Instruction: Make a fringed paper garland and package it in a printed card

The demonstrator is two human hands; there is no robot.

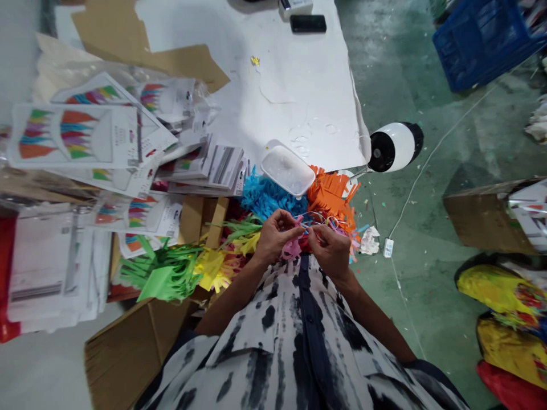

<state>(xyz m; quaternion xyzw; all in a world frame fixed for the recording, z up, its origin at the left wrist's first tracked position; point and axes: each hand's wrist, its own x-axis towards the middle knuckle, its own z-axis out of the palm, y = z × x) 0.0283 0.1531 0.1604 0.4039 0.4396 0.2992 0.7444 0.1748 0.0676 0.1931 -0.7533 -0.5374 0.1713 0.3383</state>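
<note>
My left hand is closed in a pinch, with pink tissue-paper fringe hanging below its fingertips. Close beside it my right hand pinches too, apparently on a thin white string that loops above both hands. Between the fingertips shows a small bit of blue; what exactly each fingertip grips is partly hidden. Just beyond my hands lie blue paper fringe and orange paper fringe. A white plastic tub rests at the table's near edge, behind the blue fringe.
Green fringe and yellow fringe lie to the left, beside stacked printed packages. A white table carries a dark phone. To the right are a black-and-white cylinder, a blue crate and a cardboard box.
</note>
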